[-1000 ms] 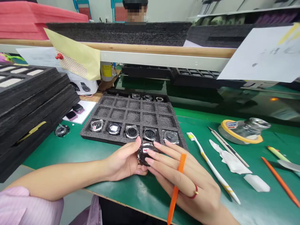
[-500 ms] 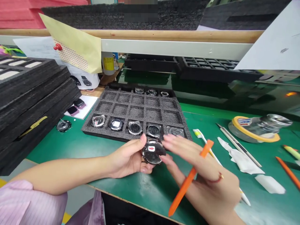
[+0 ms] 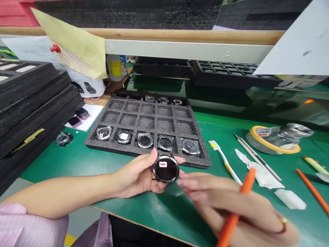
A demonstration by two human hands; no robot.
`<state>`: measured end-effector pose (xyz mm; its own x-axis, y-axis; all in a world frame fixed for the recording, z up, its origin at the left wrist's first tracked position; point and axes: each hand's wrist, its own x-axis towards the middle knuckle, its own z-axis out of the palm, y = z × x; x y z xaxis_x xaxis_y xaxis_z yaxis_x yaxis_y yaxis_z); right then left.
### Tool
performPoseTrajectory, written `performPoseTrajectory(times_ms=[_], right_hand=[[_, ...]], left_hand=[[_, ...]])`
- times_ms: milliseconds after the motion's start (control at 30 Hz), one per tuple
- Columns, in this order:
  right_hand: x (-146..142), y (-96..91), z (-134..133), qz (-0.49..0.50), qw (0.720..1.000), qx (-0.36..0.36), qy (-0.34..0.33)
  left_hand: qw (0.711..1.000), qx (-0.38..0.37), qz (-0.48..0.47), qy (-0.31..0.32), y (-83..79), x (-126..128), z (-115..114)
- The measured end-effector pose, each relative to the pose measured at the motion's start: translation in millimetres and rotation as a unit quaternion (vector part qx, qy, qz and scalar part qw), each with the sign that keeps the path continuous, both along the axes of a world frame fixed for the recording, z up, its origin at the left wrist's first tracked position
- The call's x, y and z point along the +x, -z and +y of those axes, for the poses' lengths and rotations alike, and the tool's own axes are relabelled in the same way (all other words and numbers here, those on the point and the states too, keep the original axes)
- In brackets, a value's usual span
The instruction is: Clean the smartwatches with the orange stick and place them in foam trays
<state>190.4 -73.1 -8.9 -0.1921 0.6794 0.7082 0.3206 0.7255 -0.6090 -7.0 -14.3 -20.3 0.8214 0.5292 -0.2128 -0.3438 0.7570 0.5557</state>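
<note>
Round black-faced watch (image 3: 167, 168) sits in the curled left hand (image 3: 140, 174); loosely bent right hand (image 3: 253, 209) holds an orange stick (image 3: 228, 228); glossy green tabletop (image 3: 77, 164) beneath, wood-edged white shelf (image 3: 164, 49) beyond.

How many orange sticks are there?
2. One orange stick is held in the right hand; the other orange stick lies on the green table, at the picture's right edge. More could be hidden.
</note>
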Motion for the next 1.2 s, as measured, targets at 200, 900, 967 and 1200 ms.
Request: performPoseTrajectory(times_ms=[200, 900, 967, 1200], right_hand=[[3, 0.3, 18, 0.227, 0.946, -0.09, 0.214], [-2, -5.7, 15, 0.071, 0.977, -0.084, 0.181], [-2, -3.6, 15, 0.057, 0.981, -0.076, 0.167], [-7, -0.2, 18, 0.071, 0.977, -0.155, 0.127]], left_hand=[[1.0, -0.003, 0.005, 0.016, 1.9, -2, 0], [1.0, 0.0, 0.013, 0.027, -0.7, 0, -1], [1.0, 0.005, 0.016, 0.025, -0.8, 0, -1], [0.999, 0.006, 0.027, 0.021, 2.4, 1, -3]])
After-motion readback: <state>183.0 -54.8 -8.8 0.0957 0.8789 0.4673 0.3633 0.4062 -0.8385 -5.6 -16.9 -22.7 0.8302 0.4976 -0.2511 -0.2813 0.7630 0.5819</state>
